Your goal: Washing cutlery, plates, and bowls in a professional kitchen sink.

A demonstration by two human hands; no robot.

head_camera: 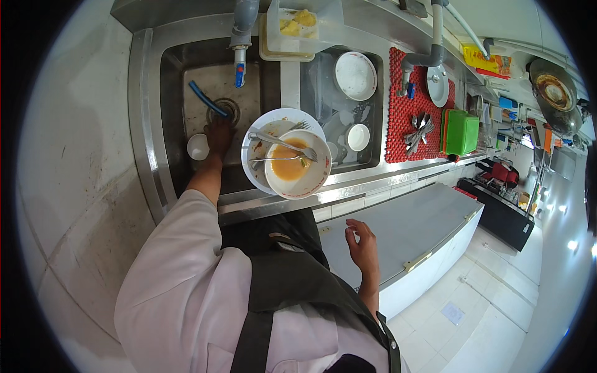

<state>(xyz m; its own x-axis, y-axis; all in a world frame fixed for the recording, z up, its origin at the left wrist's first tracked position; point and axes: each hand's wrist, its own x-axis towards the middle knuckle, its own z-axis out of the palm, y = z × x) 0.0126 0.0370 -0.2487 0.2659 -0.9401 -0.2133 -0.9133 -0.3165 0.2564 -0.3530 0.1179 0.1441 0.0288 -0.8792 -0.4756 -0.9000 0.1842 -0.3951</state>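
Note:
My left hand (220, 137) reaches down into the left sink basin (193, 172), at the drain (228, 108). A short blue hose (205, 97) meets its fingertips; whether they grip it is unclear. Beside the hand lies a small white cup or bowl (198, 147). A white plate (254, 135) with food remnants rests near the basin divider, and on it a bowl (322, 175) holds orange-brown liquid (287, 171), with forks and a spoon (284, 145) across them. Over the white chest unit (396, 219), my right hand (363, 242) is raised, fingers loosely curled, holding nothing.
The right basin (347, 161) holds water, a white bowl (355, 75) and a smaller one (358, 137). A tap (239, 67) and a plastic container (326, 21) with yellow pieces stand behind. Cutlery (419, 133), a lid (437, 86) and green trays (461, 133) rest on a red mat (396, 112).

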